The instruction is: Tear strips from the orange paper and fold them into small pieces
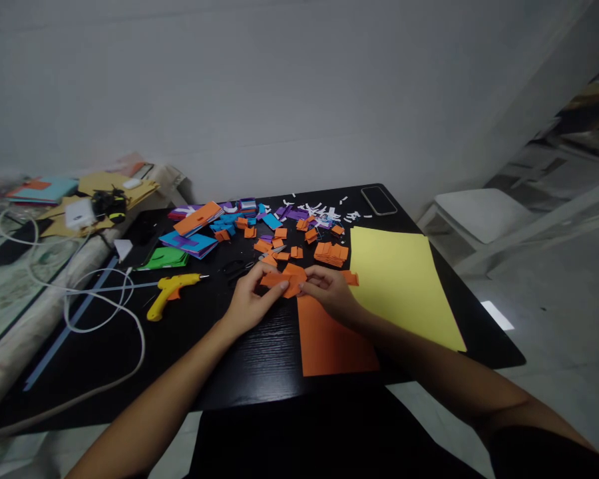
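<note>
Between both hands is a folded piece of orange paper, held just above the black table. My left hand pinches its left side, thumb on top. My right hand has its fingers closed on the right edge of the same piece. Under my right hand lies a flat orange sheet. A stack of folded orange pieces sits just beyond the hands. Scissors with dark handles lie past my left hand, partly hidden by orange scraps.
A yellow glue gun lies to the left, near a looping white cable. Yellow sheets cover the table's right side. Behind are colored paper bundles, white paper strips and a phone. A white chair stands right.
</note>
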A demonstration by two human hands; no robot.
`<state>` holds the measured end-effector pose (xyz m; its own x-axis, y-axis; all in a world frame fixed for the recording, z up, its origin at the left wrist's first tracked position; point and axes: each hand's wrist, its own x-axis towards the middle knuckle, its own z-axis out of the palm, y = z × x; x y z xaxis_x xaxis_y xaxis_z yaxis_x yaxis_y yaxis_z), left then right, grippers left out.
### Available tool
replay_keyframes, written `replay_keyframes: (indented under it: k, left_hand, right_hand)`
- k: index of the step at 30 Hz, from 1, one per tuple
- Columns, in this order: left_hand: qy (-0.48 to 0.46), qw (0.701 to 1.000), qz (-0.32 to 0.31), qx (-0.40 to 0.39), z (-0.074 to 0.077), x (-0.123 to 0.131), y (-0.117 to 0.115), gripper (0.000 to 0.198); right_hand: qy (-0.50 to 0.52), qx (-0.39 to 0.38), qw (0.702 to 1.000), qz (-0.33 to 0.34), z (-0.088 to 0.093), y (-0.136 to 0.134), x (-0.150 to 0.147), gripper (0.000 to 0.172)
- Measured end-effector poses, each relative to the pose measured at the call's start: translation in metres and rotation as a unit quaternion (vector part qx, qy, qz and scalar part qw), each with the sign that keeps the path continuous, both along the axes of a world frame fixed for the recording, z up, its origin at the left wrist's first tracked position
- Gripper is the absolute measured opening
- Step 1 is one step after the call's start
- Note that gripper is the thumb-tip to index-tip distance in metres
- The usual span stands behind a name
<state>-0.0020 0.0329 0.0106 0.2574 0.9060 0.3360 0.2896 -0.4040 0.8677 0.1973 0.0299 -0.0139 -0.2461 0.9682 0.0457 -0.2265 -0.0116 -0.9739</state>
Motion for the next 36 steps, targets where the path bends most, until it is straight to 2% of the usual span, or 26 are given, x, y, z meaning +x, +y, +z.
replay_keyframes:
  k: [8, 12, 20, 26, 29, 33, 36]
  left_hand:
    - [0.016, 0.999, 0.024, 0.037, -0.007, 0.0, 0.002, 0.021]
    - [0.006, 0.999, 0.03, 0.031, -0.01, -0.001, 0.003, 0.03]
    - [0.006, 1.0, 0.005, 0.014, -0.007, -0.001, 0.004, 0.021]
    - [-0.023, 0.999, 0.028, 0.019, -0.007, -0.001, 0.003, 0.026]
    - [-0.012, 0.998, 0.023, 0.06, -0.005, -0.003, 0.003, 0.023]
    - [0.061, 0.986, -0.011, 0.156, -0.001, -0.003, 0.002, 0.015]
    - [0.09, 0.98, -0.029, 0.174, 0.002, -0.001, 0.001, 0.013]
  right_hand:
    - [0.002, 0.012, 1.0, 0.005, -0.001, -0.002, -0.001, 0.03]
    - [0.003, 0.013, 1.0, -0.004, -0.003, -0.001, -0.001, 0.031]
    - [-0.022, 0.009, 1.0, -0.015, -0.002, -0.002, 0.001, 0.03]
    - [-0.018, 0.009, 0.999, -0.027, -0.004, 0.0, 0.001, 0.028]
    - [-0.014, 0.004, 0.999, -0.044, -0.006, 0.002, 0.0, 0.03]
    - [-0.001, 0.01, 0.999, -0.046, -0.007, 0.004, 0.0, 0.031]
    - [0.001, 0.021, 0.999, -0.042, -0.006, 0.003, -0.001, 0.031]
